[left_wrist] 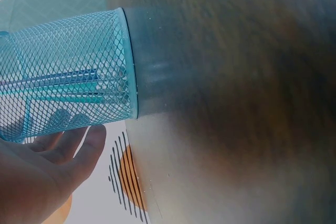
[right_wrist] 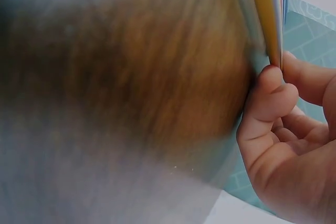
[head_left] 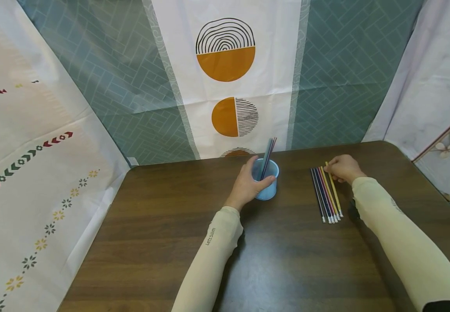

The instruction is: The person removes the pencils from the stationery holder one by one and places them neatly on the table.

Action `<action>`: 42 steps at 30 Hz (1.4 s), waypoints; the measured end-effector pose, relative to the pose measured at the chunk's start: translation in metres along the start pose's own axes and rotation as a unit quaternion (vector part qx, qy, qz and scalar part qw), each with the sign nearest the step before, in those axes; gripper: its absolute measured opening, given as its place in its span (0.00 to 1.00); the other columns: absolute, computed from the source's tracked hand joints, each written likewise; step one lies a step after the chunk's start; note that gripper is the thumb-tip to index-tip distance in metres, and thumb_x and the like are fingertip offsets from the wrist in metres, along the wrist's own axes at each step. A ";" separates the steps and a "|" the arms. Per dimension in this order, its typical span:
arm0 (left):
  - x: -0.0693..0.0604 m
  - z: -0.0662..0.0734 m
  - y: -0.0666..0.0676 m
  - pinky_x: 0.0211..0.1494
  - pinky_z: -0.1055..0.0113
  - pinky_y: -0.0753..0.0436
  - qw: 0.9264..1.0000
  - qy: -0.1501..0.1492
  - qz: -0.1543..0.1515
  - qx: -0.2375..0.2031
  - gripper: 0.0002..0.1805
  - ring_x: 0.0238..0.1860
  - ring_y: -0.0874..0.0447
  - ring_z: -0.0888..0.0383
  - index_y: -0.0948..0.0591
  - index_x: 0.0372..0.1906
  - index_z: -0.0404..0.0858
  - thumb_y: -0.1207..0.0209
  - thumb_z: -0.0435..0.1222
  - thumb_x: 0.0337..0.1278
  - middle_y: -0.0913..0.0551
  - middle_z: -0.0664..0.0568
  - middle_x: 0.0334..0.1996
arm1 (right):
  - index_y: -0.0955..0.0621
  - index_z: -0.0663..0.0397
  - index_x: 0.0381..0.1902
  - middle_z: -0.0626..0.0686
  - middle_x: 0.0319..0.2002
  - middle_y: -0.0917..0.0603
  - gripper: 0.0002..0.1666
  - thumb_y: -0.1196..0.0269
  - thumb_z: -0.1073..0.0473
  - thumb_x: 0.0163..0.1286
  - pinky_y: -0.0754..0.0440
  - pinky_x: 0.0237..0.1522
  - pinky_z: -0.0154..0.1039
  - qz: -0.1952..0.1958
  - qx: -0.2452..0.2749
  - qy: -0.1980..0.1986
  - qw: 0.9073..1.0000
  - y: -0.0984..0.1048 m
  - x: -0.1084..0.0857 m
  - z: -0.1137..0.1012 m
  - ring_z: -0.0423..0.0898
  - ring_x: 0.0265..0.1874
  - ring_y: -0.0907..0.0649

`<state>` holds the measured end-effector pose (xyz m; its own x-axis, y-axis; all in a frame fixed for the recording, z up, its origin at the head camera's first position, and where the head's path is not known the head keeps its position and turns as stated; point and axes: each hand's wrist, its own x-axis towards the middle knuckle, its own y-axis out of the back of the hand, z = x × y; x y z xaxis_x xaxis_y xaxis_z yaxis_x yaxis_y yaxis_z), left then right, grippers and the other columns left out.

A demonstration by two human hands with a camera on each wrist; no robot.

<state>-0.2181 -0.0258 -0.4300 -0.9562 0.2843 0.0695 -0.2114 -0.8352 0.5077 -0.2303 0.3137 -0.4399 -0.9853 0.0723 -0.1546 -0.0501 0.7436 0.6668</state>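
Observation:
My left hand (head_left: 245,185) holds a light blue mesh pencil cup (head_left: 269,192) near the table's back edge, the thumb on its near side and the fingers round the far-left side. Several pencils (head_left: 268,157) stand leaning inside the cup; their lower ends show through the mesh (left_wrist: 58,85) in the left wrist view. To the right lies a row of dark, red and yellow pencils (head_left: 324,197), eraser ends toward me. At that row's far end, my right hand (head_left: 345,168) pinches the tip of the rightmost yellow pencil (head_left: 336,197) between thumb and forefinger.
A brown wooden table (head_left: 162,242) carries the cup and the pencils. Behind it hangs a green and white patterned cloth (head_left: 131,78). White printed cloths hang at the left (head_left: 34,182) and right (head_left: 435,78) sides.

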 end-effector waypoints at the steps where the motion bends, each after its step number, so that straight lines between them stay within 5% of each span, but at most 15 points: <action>1: 0.000 0.000 0.000 0.59 0.39 0.27 1.000 -0.001 0.000 -0.001 0.51 0.62 0.31 0.42 0.40 0.79 0.53 0.31 0.60 0.52 0.34 0.46 0.69 | 0.23 0.77 0.50 0.58 0.29 0.20 0.20 0.39 0.61 0.72 0.20 0.26 0.40 0.000 -0.002 0.000 1.000 0.000 -0.001 -0.001 0.47 0.24 0.21; 12: 0.000 0.000 0.000 0.59 0.39 0.26 1.000 0.002 -0.002 0.000 0.51 0.61 0.30 0.43 0.41 0.79 0.53 0.31 0.60 0.52 0.34 0.46 0.69 | 0.26 0.79 0.53 0.66 0.39 0.18 0.22 0.40 0.62 0.73 0.17 0.27 0.41 -0.020 -0.010 -0.004 1.000 0.002 -0.003 -0.005 0.48 0.26 0.18; 25: 0.000 0.001 0.000 0.59 0.40 0.26 1.000 -0.001 -0.001 0.002 0.51 0.62 0.30 0.43 0.41 0.79 0.52 0.31 0.59 0.53 0.34 0.46 0.69 | 0.27 0.81 0.52 0.65 0.35 0.18 0.19 0.41 0.69 0.70 0.14 0.28 0.43 -0.039 0.013 -0.018 0.999 0.003 -0.002 -0.011 0.48 0.25 0.18; 32: 0.000 0.002 -0.001 0.59 0.39 0.26 1.000 0.002 -0.005 -0.001 0.51 0.62 0.30 0.43 0.41 0.79 0.52 0.30 0.59 0.53 0.34 0.46 0.70 | 0.24 0.77 0.49 0.62 0.32 0.19 0.17 0.45 0.67 0.68 0.15 0.26 0.41 0.011 0.034 0.003 0.999 0.003 -0.001 -0.011 0.48 0.24 0.18; 36: 0.000 0.002 -0.001 0.59 0.39 0.26 1.000 0.001 -0.004 0.000 0.51 0.62 0.30 0.43 0.41 0.79 0.52 0.30 0.59 0.53 0.34 0.46 0.69 | 0.23 0.73 0.53 0.60 0.34 0.18 0.18 0.44 0.61 0.75 0.16 0.29 0.40 0.041 0.078 0.037 0.995 0.000 -0.001 -0.027 0.46 0.27 0.18; 42: 0.000 0.001 -0.001 0.60 0.40 0.26 1.000 -0.007 0.002 0.000 0.51 0.62 0.30 0.44 0.40 0.79 0.52 0.30 0.59 0.52 0.33 0.46 0.68 | 0.24 0.68 0.58 0.58 0.41 0.17 0.22 0.43 0.54 0.79 0.15 0.34 0.37 0.028 0.144 0.080 0.986 -0.007 -0.005 -0.067 0.44 0.33 0.16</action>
<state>-0.2177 -0.0248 -0.4298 -0.9544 0.2868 0.0832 -0.2070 -0.8363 0.5076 -0.2360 0.2634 -0.3954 -0.9995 0.0308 0.0086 0.0314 0.9009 0.4328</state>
